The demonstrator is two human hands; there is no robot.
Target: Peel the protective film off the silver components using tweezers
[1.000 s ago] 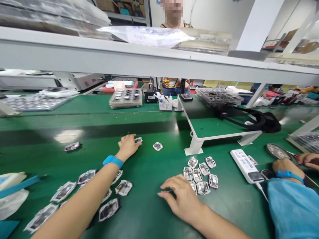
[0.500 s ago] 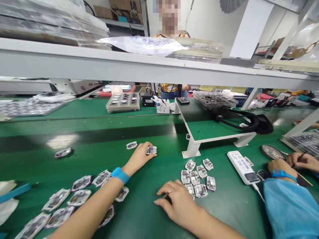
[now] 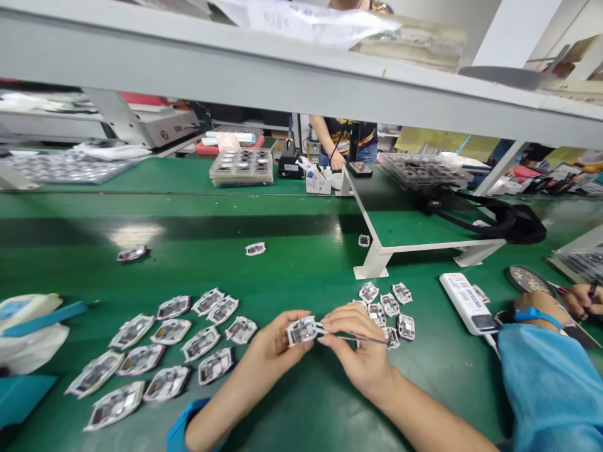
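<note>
My left hand [image 3: 277, 345] pinches a small white-framed circuit module [image 3: 302, 330], a flat casing with grey electronics inside, raised above the green bench. My right hand [image 3: 358, 345] is closed on thin metal tweezers [image 3: 348, 336], whose tips meet the module's right edge. Whether they grip a part there is too small to tell. To the left of my left hand lie several similar modules [image 3: 172, 331] in loose rows. Behind my right hand sits a tighter cluster of such modules [image 3: 389, 305], partly hidden by it.
A white-legged raised stand [image 3: 424, 232] holds a black head strap [image 3: 494, 226]. A white power bank-like device [image 3: 466, 304] with a cable lies right. Beside it a co-worker's blue sleeve [image 3: 546, 383] reaches in. A grey shelf beam [image 3: 264, 81] crosses overhead. Single modules lie further back.
My left hand has drawn back toward me with the module. My right hand has risen to meet it, bringing the tweezers against its edge. The camera view has tilted down.
</note>
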